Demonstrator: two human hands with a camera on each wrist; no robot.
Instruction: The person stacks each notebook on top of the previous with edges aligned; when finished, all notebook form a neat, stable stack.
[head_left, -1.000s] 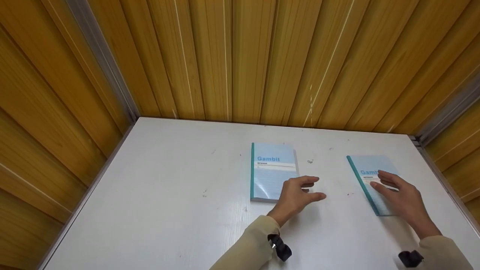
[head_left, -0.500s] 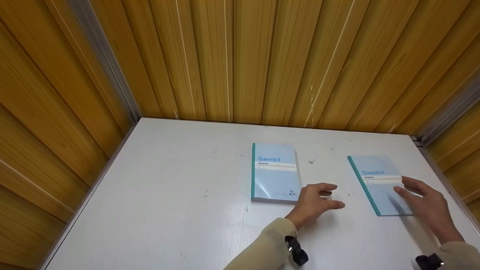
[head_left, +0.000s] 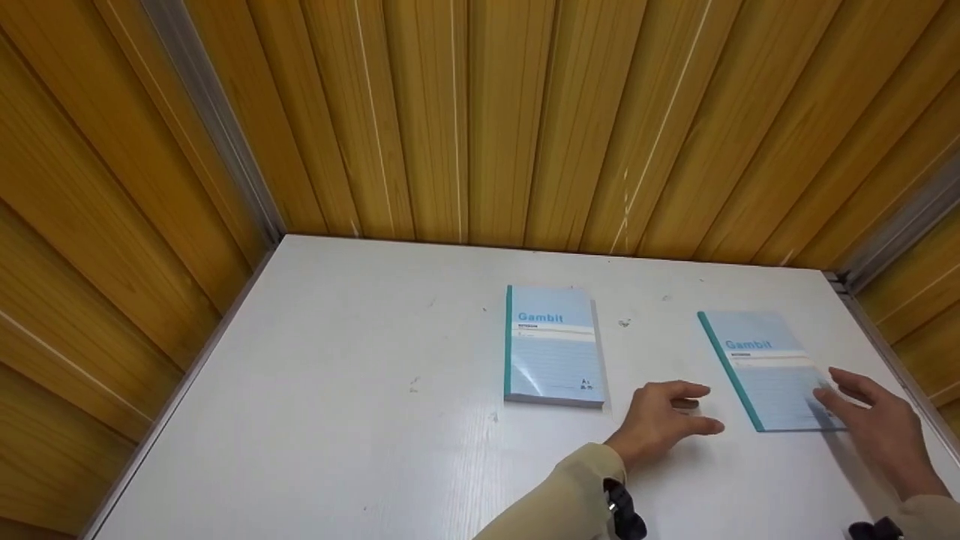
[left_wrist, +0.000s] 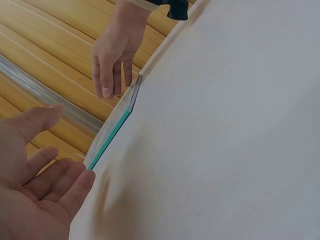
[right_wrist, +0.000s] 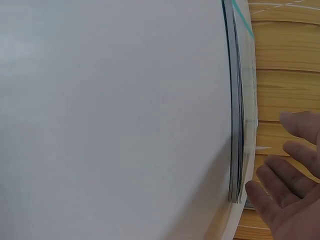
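Observation:
Two light blue notebooks with "Gambit" on the cover and green spines lie flat. The right notebook (head_left: 761, 375) sits askew near the table's right side; the other notebook (head_left: 553, 352) is near the middle. My left hand (head_left: 664, 420) is between them, just left of the right notebook's spine, thumb and fingers spread apart with nothing held. My right hand (head_left: 881, 424) hovers by the lower right corner of the right notebook, overlapping it in the head view, its fingers relaxed and holding nothing. In the right wrist view the notebook's page edge (right_wrist: 237, 115) shows beside that hand's fingers (right_wrist: 270, 197).
The white table (head_left: 337, 390) carries small scuff marks. Yellow wood-patterned panels (head_left: 495, 120) stand behind it and on both sides, with metal posts at the corners. A black strap (head_left: 622, 510) is worn on the left wrist, over a beige sleeve (head_left: 562, 491).
Both hands have moved right and a little nearer the person. The left hand has left the middle notebook's corner; the right hand has shifted from over the right notebook's cover toward its lower right corner.

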